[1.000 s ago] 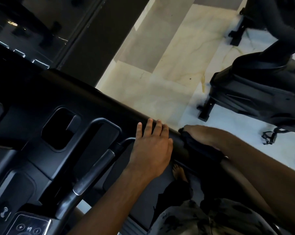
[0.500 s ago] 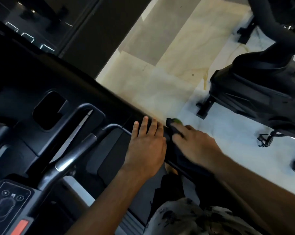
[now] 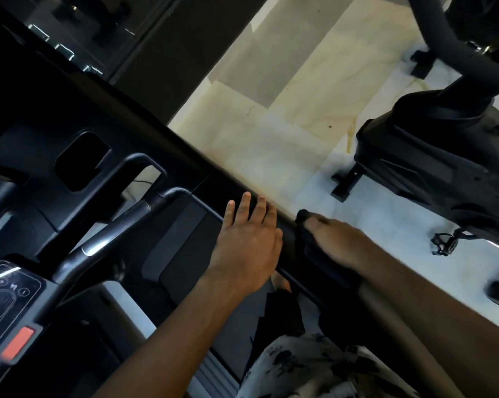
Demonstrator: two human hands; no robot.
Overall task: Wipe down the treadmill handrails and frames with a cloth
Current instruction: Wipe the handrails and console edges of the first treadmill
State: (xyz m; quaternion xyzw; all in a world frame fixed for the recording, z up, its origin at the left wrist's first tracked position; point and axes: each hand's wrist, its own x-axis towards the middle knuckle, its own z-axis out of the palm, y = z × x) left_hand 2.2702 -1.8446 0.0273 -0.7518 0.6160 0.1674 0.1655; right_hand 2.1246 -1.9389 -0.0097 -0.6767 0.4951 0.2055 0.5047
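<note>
Black cloth (image 3: 314, 254) hides under the blurred right hand (image 3: 338, 241), fingers (image 3: 318, 224) unreadable; left hand (image 3: 248, 242) fingers lie spread on the handrail (image 3: 213, 179).

Gym corner with pale marble floor and dark walls.
A cream, veined marble floor (image 3: 271, 145) fills the far middle, brightly lit. To the right it turns whiter under a black exercise machine (image 3: 432, 156) on short feet. A dark wall panel (image 3: 185, 53) stands at far centre, beside dark glass (image 3: 70, 38) catching small light reflections.
</note>
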